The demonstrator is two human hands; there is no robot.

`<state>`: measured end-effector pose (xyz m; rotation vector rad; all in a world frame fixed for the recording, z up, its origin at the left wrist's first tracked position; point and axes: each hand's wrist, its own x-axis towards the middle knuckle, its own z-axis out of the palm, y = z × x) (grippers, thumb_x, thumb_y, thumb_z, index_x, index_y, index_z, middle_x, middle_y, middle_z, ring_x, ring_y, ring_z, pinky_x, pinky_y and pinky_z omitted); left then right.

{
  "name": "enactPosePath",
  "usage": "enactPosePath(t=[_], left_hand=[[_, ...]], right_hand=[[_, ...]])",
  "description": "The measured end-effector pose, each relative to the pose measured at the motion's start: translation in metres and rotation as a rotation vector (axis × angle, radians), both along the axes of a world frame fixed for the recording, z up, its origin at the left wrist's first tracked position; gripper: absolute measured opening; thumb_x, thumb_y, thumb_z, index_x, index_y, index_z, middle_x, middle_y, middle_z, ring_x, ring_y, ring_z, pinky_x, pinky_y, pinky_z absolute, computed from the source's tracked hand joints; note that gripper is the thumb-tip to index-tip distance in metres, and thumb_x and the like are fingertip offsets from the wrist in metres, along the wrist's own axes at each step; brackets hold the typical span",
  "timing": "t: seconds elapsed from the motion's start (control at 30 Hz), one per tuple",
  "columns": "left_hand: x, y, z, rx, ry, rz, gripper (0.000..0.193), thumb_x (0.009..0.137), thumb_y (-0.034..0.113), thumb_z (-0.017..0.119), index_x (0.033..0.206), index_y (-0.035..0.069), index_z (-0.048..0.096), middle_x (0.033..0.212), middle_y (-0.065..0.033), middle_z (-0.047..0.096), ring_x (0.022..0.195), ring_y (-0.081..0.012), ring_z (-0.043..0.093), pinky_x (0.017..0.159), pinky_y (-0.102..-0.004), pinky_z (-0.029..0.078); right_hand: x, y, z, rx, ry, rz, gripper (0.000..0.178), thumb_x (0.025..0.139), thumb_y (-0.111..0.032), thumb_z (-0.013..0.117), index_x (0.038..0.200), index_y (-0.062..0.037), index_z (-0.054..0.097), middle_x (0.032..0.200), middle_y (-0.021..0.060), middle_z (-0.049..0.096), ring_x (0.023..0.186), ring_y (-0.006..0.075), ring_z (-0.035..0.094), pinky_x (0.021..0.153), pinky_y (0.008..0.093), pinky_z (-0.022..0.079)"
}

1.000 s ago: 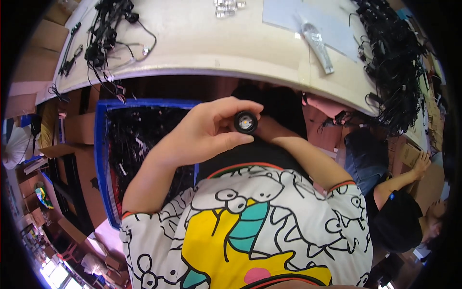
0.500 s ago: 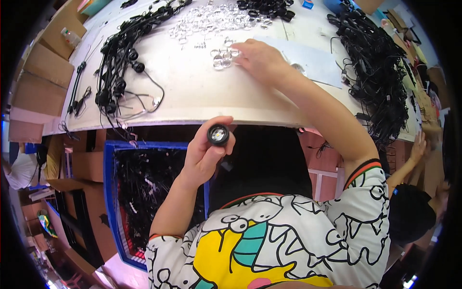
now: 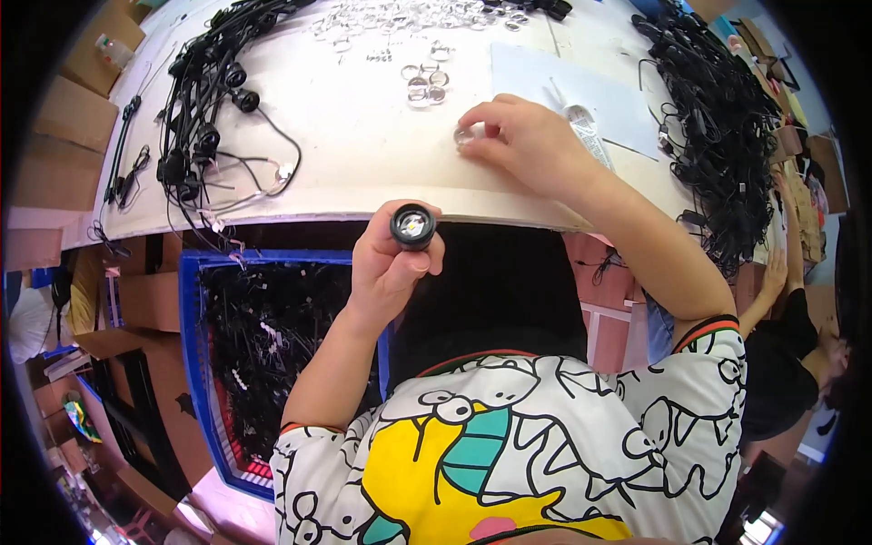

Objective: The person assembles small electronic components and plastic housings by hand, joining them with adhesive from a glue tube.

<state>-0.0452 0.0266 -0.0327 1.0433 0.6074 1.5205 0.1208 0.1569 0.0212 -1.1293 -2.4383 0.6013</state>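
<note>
My left hand [image 3: 386, 259] is wrapped round a small black lamp housing [image 3: 413, 226], its round open end facing up with a yellow-white LED inside. It is held just in front of the table's near edge. Over the tabletop, my right hand [image 3: 527, 141] pinches a clear round lens [image 3: 466, 135] between thumb and fingertips. A small group of clear lenses [image 3: 427, 84] lies on the table beyond that hand, to its left. Farther back spreads a larger pile of the same clear lenses [image 3: 400, 16].
Black cables with round lamp heads [image 3: 209, 118] lie along the table's left; a thick heap of black cables [image 3: 708, 136] covers its right. A white sheet [image 3: 545, 77] and a tube [image 3: 586, 132] lie beyond my right hand. Below left stands a blue crate [image 3: 193, 345] of black parts.
My right hand has drawn back from the small lens group toward me and a little right, now with a lens in its fingers. My left hand still holds the lamp housing.
</note>
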Motion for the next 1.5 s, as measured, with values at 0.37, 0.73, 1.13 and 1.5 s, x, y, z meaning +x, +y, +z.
enactPosePath(t=[0.37,0.73,1.13,1.5], left_hand=[[0.0,-0.004,-0.008,-0.11,0.09,-0.061,0.032,0.078,0.022,0.063,0.098,-0.001,0.055,0.067,0.0006,0.051,0.057,-0.0062,0.046,0.053,-0.018,0.039],[0.017,0.0,0.003,-0.135,0.262,0.031,0.052,0.073,0.05,0.062,0.086,0.0,0.054,0.058,0.0011,0.048,0.049,-0.0059,0.043,0.046,-0.0188,0.033],[0.006,-0.005,0.004,-0.187,0.13,-0.123,0.031,0.07,0.007,0.067,0.097,-0.003,0.056,0.068,0.001,0.051,0.057,-0.0047,0.046,0.051,-0.0171,0.037],[-0.002,-0.012,-0.004,-0.223,0.096,-0.14,0.039,0.068,0.016,0.072,0.099,-0.002,0.055,0.073,0.0014,0.051,0.062,-0.0048,0.047,0.055,-0.0175,0.038]], right_hand=[[-0.007,-0.038,0.048,-0.273,0.224,0.379,0.019,0.072,-0.012,0.066,0.09,-0.0057,0.065,0.074,0.0051,0.059,0.065,0.0136,0.055,0.058,0.022,0.043],[0.01,-0.034,0.06,-0.214,0.097,0.445,0.034,0.072,-0.01,0.066,0.106,-0.0071,0.059,0.091,0.006,0.06,0.066,0.0114,0.054,0.057,0.0211,0.044],[0.089,0.221,-0.022,0.466,-0.066,-0.547,0.033,0.074,-0.03,0.061,0.098,-0.0077,0.061,0.089,0.0105,0.062,0.087,0.0267,0.058,0.078,0.0358,0.044],[0.031,0.077,0.046,-0.394,0.124,-0.098,0.03,0.083,-0.034,0.051,0.074,-0.0066,0.06,0.067,-0.0031,0.054,0.06,0.0044,0.042,0.053,0.0193,0.034]])
